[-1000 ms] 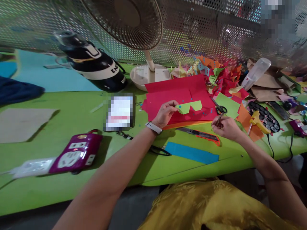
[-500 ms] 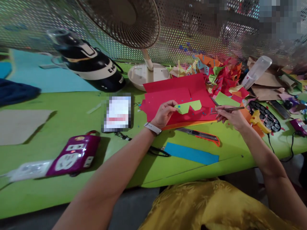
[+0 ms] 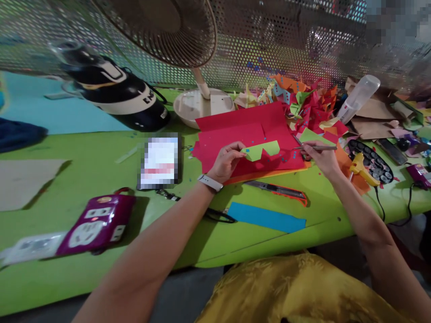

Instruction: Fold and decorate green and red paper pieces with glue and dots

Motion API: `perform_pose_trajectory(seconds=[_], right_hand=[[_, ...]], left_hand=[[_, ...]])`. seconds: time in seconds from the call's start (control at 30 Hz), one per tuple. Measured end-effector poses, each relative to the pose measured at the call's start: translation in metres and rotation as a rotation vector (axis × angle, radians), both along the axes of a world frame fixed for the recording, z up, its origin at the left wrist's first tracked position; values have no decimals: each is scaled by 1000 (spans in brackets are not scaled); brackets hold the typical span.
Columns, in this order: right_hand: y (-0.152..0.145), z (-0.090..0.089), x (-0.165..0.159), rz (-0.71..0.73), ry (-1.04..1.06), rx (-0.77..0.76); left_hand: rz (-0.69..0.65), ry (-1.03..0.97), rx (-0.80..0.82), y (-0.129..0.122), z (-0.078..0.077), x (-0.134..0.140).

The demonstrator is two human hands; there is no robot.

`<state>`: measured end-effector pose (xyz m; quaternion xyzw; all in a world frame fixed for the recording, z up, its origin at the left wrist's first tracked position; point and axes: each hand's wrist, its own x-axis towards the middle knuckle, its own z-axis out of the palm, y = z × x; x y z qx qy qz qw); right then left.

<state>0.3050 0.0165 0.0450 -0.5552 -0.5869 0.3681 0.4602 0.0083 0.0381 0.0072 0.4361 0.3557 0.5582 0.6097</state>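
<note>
My left hand pinches the left end of a light green paper cutout, which has a notch in its lower edge and a small blue piece near my fingertips. It is held over red paper sheets strewn with tiny blue bits. My right hand is closed on slim metal tweezers, their tips pointing left over the red paper, apart from the cutout. Below the sheets lie an orange-edged utility knife and a blue paper strip.
A fan and a black bottle stand at the back. Paper scraps pile up behind the sheets. A yellow glue gun lies at right. A phone-like device and a purple power strip lie at left.
The view has shifted slightly. My right hand has tilted the tweezers to nearly level, their tips a little higher. My left hand keeps its pinch on the cutout.
</note>
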Motion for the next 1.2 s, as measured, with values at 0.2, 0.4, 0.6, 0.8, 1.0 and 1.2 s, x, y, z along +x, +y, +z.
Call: perform_pose_trajectory(seconds=[0.2,0.4,0.6,0.8,1.0,1.2], right_hand=[[2,-9,7,-66,-84,72],[5,-19,7,-79,-94,59],[4,-19,5,-65,-84,27],[3,-18,4,-54,-106,10],[2,-21,6,-33,-166,51],[1,-20,5,-35,-193,66]], left_hand=[[7,-7,-5,-2,1,1],[10,-3,-19,-1,-1,-1],[12,-8,-32,-2,0,-1],[13,5,-31,-2,2,0],[9,1,-25,-2,0,0],[5,21,-18,-1,-3,-1]])
